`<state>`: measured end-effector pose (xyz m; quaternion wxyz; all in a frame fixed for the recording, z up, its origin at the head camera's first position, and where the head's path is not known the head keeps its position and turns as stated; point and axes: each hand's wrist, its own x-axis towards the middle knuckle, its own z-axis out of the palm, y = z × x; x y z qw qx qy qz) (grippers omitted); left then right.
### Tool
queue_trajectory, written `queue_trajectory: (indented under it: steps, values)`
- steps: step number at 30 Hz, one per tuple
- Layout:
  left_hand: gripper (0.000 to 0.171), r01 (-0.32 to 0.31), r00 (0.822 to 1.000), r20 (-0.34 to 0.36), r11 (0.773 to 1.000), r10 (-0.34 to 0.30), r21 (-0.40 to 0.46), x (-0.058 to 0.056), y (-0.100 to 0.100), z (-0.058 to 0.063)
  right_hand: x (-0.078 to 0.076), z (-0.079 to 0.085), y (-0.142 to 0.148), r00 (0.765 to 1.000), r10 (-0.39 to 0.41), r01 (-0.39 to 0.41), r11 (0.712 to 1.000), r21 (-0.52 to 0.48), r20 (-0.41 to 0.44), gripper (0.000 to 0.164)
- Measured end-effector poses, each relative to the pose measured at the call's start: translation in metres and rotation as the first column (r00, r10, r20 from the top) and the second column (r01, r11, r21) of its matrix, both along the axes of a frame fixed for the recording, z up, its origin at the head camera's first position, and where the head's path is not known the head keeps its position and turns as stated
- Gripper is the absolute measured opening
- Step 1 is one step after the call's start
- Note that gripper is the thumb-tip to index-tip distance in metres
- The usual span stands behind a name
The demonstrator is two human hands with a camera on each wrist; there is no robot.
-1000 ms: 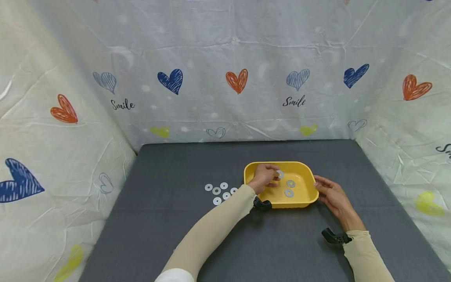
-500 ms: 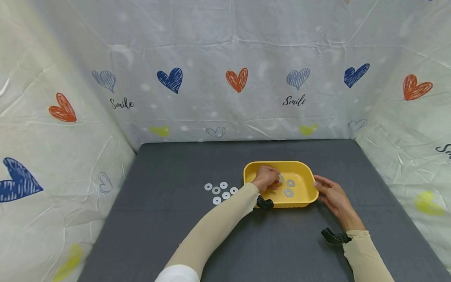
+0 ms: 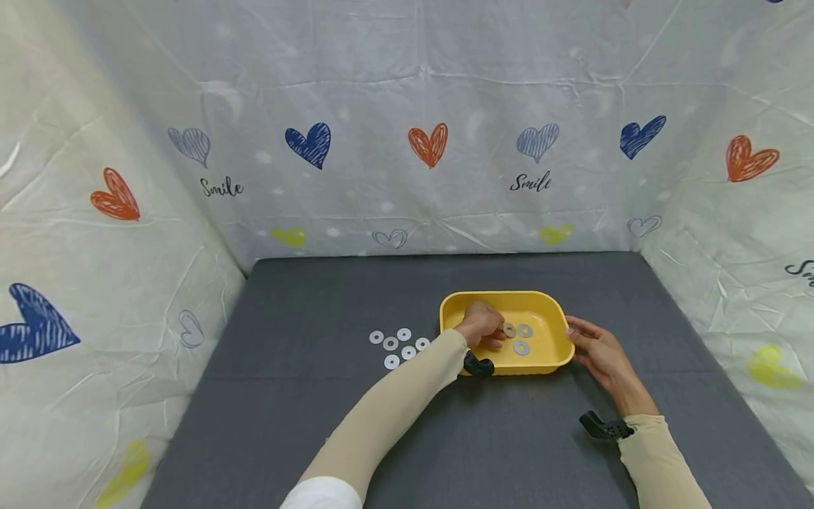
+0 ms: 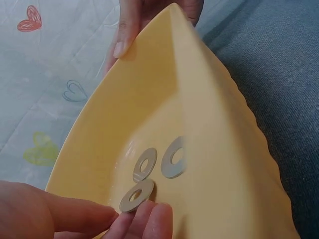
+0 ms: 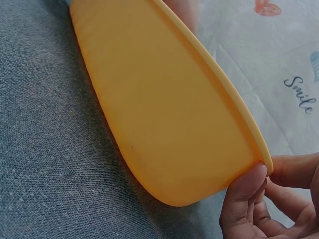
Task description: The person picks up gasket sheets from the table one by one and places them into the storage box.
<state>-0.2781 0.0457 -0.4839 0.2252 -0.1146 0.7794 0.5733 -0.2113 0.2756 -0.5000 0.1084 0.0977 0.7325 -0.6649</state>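
We saw L hand (image 3: 483, 324) inside yellow tray (image 3: 545, 338), fingers curled, tips pinching edge of metal washer (image 4: 145, 188); its face tilted upward, just beside two flat washers (image 3: 521, 342) on tray floor. R hand (image 3: 603, 357): we noted thumb & fingers pinching tray rim at R end. Tray's long axis ran L-R, R of mid on grey table (image 3: 305, 410). L forearm slanted twd far R, R forearm twd far L. We counted six loose washers (image 3: 387, 343) on table, L of tray.
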Motion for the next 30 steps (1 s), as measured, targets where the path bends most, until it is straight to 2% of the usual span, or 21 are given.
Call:
queue_trajectory:
  steps: [6,12,19,24,27,30]
  values:
    - [0.017,-0.008,1.000,-0.014,1.000,0.008,-0.001,0.001,-0.001,0.002,0.000,-0.001,-0.001,1.000,-0.006,0.006,1.000,0.004,0.003,0.057]
    - [0.019,0.010,0.999,-0.037,1.000,-0.010,-0.002,0.002,-0.007,0.004,0.000,-0.001,-0.001,1.000,0.004,-0.004,1.000,0.015,0.005,0.058]
    - [0.025,0.068,0.996,-0.068,0.996,-0.064,0.065,0.005,-0.017,0.006,0.000,-0.002,0.001,1.000,0.015,-0.015,1.000,0.010,0.004,0.060]
    - [0.028,0.144,0.986,-0.107,0.976,-0.128,0.161,0.010,-0.025,0.017,0.000,-0.002,0.002,1.000,0.012,-0.012,1.000,0.007,0.000,0.058]
    - [0.029,0.164,0.982,-0.129,0.961,-0.138,0.223,0.014,-0.030,0.026,0.000,-0.003,0.002,1.000,0.015,-0.015,1.000,0.009,-0.001,0.058]
    - [0.030,0.173,0.977,-0.167,0.953,-0.134,0.248,0.019,-0.035,0.032,0.000,-0.003,0.002,1.000,0.014,-0.014,1.000,0.004,-0.001,0.057]
